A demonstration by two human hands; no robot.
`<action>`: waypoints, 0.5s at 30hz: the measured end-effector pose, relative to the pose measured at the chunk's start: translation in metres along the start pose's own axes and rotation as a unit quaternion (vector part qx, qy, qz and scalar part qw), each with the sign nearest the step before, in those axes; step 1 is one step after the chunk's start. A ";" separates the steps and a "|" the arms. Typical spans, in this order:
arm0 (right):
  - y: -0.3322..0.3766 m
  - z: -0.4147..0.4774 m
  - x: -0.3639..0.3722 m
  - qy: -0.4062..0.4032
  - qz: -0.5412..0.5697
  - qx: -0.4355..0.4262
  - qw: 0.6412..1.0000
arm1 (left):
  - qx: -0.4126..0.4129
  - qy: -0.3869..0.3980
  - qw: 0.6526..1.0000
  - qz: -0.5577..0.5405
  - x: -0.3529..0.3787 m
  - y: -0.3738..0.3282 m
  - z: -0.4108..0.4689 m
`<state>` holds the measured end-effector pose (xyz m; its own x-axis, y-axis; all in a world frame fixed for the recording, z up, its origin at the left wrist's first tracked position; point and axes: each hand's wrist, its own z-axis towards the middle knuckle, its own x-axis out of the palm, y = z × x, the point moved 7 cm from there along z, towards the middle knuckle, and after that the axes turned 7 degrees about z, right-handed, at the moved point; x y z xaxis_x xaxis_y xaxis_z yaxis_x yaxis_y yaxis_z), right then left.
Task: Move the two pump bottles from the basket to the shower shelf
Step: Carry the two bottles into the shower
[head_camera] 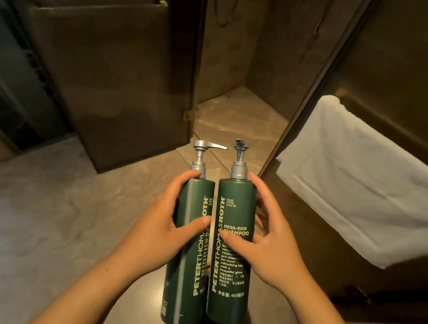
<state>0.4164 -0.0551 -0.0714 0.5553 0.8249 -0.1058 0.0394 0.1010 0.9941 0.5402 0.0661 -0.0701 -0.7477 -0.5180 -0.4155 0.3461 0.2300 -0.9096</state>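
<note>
Two tall dark green pump bottles with silver pumps are held upright side by side in front of me, above the floor. My left hand [166, 227] grips the left bottle [184, 269] around its upper body; its pump spout points right. My right hand [264, 242] grips the right bottle [227, 281], labelled shampoo, thumb across the label. The two bottles touch along their sides. Neither the basket nor a shower shelf is in view.
The shower stall opening [239, 115] lies straight ahead, between a dark glass panel [109, 75] on the left and an open glass door [404, 88] on the right. A white towel [366, 183] hangs over the door's bar. The floor [30, 217] is beige stone tile.
</note>
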 end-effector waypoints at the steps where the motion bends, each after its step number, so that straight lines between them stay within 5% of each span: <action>1: -0.006 0.012 -0.003 0.005 0.004 0.007 1.000 | -0.004 -0.007 1.000 0.004 -0.001 0.003 0.011; 15: -0.049 0.186 -0.131 -0.060 0.060 0.039 0.996 | -0.012 -0.014 0.999 0.044 0.041 -0.002 0.224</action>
<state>0.4967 -0.2715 -0.1017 0.6545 0.7559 0.0132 0.0276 -0.0413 0.9988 0.6359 -0.1403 -0.0838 -0.6989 -0.5174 -0.4938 0.3960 0.2949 -0.8696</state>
